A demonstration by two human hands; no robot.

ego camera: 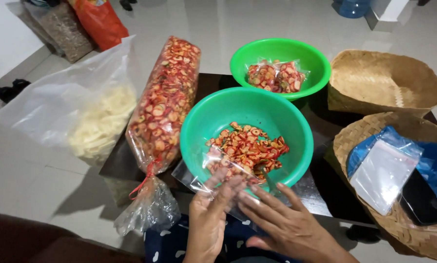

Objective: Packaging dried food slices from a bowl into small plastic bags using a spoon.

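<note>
Clear small plastic bag, partly filled with red-orange chips, was pinched between left hand and right hand at the near green bowl. Long chip sack lay just left on the counter; woven baskets right.

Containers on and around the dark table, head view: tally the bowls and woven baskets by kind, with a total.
Green plastic bowls: 2, the near bowl holding loose red-orange chips and the far bowl holding small filled packets.
Woven baskets: 2, the far basket and the near basket holding clear and blue bags.
Total: 4
</note>
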